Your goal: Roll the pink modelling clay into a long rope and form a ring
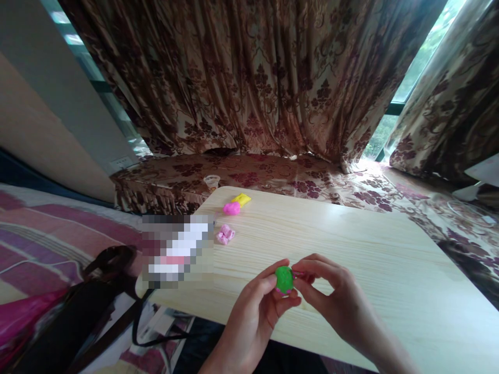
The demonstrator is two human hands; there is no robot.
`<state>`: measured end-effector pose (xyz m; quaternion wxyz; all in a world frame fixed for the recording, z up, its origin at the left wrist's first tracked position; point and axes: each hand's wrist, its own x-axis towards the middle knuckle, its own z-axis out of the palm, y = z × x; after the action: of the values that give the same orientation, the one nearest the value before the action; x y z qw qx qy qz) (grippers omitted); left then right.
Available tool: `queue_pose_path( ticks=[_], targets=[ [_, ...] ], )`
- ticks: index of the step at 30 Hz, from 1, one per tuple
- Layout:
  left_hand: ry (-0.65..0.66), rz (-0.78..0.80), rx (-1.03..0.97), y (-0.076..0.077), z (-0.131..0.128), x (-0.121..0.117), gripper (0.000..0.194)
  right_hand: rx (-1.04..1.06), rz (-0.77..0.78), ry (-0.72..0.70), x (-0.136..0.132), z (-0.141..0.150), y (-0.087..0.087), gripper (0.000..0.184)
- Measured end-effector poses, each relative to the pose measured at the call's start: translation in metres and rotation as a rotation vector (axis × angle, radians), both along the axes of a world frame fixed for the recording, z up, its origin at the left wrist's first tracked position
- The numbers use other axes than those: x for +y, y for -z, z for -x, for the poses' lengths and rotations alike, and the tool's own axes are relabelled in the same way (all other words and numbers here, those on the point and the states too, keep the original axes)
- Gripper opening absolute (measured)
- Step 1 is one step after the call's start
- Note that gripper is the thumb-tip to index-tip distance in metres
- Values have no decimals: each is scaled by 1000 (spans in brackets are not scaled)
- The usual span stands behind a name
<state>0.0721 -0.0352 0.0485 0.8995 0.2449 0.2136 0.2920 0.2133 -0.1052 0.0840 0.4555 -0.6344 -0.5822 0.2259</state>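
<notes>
Between the thumb and fingers of my left hand (259,296) is a round green lump of modelling clay (284,279), with bits of pink along its lower edge. My right hand (331,283) is at the lump's right side, thumb and forefinger pinched around a small pink piece (298,275) that touches or nearly touches the green. Both hands are raised over the near part of the table. Farther off on the table lie a bright pink lump (231,209), a yellow lump (242,199) and a crumpled pale pink lump (225,235).
The light wooden table (331,234) extends away and to the right. A blurred-out white object (181,246) covers its left edge. Behind stands a ledge with patterned cloth (268,171), a clear cup (212,181) on it, below curtains (249,78). To the left is a bed (66,228).
</notes>
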Motion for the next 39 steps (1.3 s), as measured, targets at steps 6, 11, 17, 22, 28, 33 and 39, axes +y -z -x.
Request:
queue_pose_path(
  ticks=[6, 11, 17, 22, 28, 33, 39],
  targets=[
    [30, -66, 37, -3, 2, 0, 29, -56, 66, -61, 1, -5, -5, 14],
    [22, -98, 74, -6, 0, -2, 27, -188, 9, 37, 3, 4, -1, 13],
    [0, 14, 31, -4, -3, -5, 23, -204, -69, 169, 6, -1, 11, 13],
    [-57, 102, -7, -3, 0, -2, 27, -96, -171, 296, 2, -12, 16, 8],
    [-86, 117, -43, -4, -2, -1, 29, -24, -114, 93, 1, 5, 10, 12],
    [-97, 105, -33, -6, -3, -2, 25, -38, -87, 82, 1, 9, 12, 16],
    [-96, 27, 34, -6, -3, -4, 26, -52, -44, 86, 2, 5, 14, 11]
  ],
)
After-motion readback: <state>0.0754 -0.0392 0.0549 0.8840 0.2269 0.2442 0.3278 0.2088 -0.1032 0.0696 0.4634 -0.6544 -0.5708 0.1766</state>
